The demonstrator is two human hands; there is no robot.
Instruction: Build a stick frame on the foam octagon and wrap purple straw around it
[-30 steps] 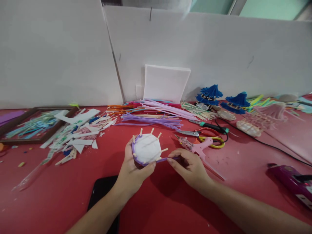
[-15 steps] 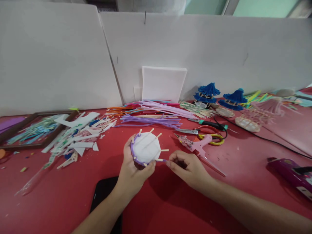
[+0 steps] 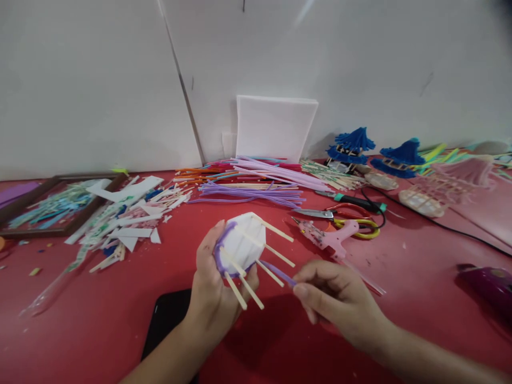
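My left hand (image 3: 214, 280) is closed around a small white round base (image 3: 242, 240) with several thin wooden sticks (image 3: 280, 255) standing out of it. A purple pipe cleaner (image 3: 219, 250) runs along the base's left and lower edge, outside the sticks. My right hand (image 3: 336, 298) pinches the loose end of that pipe cleaner between thumb and fingers, to the right of the base. The strand stretches between both hands. The base is tilted, so its sticks point to the lower right.
Purple pipe cleaners (image 3: 252, 194) lie at the back. On the right are scissors (image 3: 316, 214), a pink glue gun (image 3: 332, 237), and blue-roofed models (image 3: 352, 146). White scraps (image 3: 136, 232) and a brown frame (image 3: 64, 232) are left. A black phone (image 3: 166, 314) lies by my left forearm.
My left hand has tilted the base so the sticks now point to the lower right. My right hand has moved right and down, drawing out more of the purple strand.
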